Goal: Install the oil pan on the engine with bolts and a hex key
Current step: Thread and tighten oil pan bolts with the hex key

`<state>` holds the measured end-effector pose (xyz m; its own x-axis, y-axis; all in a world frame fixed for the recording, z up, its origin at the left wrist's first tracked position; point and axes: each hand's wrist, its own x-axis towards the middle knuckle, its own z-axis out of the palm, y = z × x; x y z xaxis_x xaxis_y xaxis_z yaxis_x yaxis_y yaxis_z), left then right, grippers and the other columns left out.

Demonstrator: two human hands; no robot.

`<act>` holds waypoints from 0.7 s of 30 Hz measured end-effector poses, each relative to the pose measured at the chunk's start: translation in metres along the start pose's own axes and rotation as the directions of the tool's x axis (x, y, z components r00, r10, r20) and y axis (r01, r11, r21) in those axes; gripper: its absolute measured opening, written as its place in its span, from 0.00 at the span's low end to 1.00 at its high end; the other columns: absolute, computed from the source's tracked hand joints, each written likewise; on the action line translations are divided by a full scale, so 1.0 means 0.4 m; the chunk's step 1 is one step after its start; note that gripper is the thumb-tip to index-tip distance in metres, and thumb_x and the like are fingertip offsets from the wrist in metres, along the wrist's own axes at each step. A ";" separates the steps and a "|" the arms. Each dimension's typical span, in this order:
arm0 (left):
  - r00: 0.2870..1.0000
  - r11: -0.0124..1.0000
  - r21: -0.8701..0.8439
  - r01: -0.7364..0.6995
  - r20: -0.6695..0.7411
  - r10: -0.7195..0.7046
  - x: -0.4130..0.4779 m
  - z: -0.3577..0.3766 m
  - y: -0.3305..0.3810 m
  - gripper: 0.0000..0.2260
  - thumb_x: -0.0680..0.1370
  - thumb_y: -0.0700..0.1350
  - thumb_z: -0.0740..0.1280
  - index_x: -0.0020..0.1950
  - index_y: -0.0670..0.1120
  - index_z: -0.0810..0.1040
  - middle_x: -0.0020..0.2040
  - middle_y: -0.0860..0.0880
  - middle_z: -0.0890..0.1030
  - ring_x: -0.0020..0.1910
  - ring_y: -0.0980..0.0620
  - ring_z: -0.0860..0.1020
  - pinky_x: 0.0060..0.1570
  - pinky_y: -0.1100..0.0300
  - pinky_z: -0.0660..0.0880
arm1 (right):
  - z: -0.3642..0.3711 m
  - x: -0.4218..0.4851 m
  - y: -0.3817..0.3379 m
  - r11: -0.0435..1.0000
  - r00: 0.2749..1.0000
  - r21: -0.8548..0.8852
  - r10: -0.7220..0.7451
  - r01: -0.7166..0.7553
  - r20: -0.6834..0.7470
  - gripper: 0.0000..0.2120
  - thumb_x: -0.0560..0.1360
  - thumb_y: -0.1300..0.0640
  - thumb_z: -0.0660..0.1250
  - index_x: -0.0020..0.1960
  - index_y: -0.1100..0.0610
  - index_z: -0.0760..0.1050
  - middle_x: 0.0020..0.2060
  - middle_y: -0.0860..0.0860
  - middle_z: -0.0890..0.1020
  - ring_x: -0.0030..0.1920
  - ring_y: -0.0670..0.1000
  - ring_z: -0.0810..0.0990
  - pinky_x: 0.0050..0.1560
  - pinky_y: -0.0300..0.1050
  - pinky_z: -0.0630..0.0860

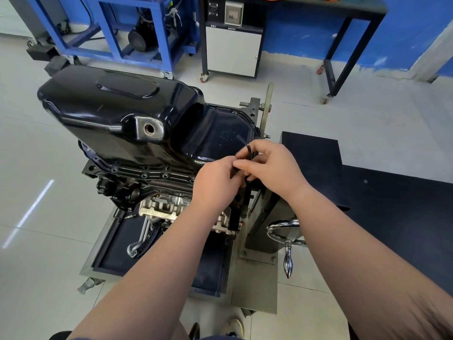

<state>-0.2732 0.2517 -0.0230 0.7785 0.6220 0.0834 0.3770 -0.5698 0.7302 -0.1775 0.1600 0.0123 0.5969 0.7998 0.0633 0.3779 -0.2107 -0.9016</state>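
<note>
Already done: oil pan (117,104) seated, sump upward, on the upturned engine (157,207); flange (137,171) lying flat along the near edge, with small round fixings dotted along it, too small to tell bolts from bare holes.
In hand: judged from the grip, running a bolt down at the pan's near right corner, the meeting point of both hands.
Hex key (248,153): dark, held over that corner, short end poking up and away above the knuckles; working tip hidden.
Right hand (274,168): fingers curled close round the upper part of the hex key.
Left hand (215,179): fingers curled tight, seemingly pinching the key's lower part; any bolt beneath hidden.
Yet to do: probably the other flange bolts and a final tightening all round; drain hole (149,129) in the pan's side open, no plug in it.
Surface (392,192): dark and matt, to the right of the engine stand (257,285); steel handwheel (282,228) on the stand, under the right forearm.
Room: pale tiled floor (36,143); blue metal frame (110,28) and white cabinet (232,47) on castors at the back; black table (355,11) beside them; blue wall behind.
</note>
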 end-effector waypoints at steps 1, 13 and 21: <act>1.000 1.000 -0.008 -0.007 0.014 0.007 0.001 -0.005 0.001 0.05 0.76 0.45 0.64 0.44 0.49 0.79 0.32 0.53 0.81 0.31 0.55 0.79 0.38 0.51 0.79 | -0.003 -0.003 0.000 1.000 1.000 0.007 -0.007 0.007 0.031 0.07 0.73 0.62 0.70 0.50 0.56 0.80 0.43 0.48 0.82 0.38 0.49 0.82 0.39 0.43 0.82; 0.999 0.999 -0.041 0.024 0.038 -0.022 0.005 -0.009 0.014 0.04 0.75 0.48 0.64 0.45 0.49 0.78 0.32 0.51 0.81 0.30 0.52 0.79 0.37 0.49 0.79 | 0.006 0.010 0.006 0.998 0.999 -0.062 -0.033 0.031 -0.043 0.08 0.70 0.60 0.74 0.41 0.63 0.78 0.43 0.58 0.80 0.40 0.58 0.81 0.40 0.53 0.81; 0.996 0.999 -0.026 0.044 0.084 -0.042 0.010 -0.016 0.014 0.07 0.76 0.52 0.65 0.45 0.52 0.80 0.31 0.53 0.81 0.28 0.55 0.78 0.37 0.50 0.80 | -0.022 0.004 0.004 0.983 0.992 -0.139 -0.108 0.116 0.061 0.08 0.73 0.63 0.69 0.47 0.52 0.82 0.45 0.47 0.80 0.44 0.43 0.78 0.45 0.37 0.77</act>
<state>-0.2711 0.2545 -0.0145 0.8014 0.5981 -0.0040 0.3978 -0.5279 0.7504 -0.1697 0.1558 0.0147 0.5083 0.8506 0.1346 0.5394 -0.1927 -0.8197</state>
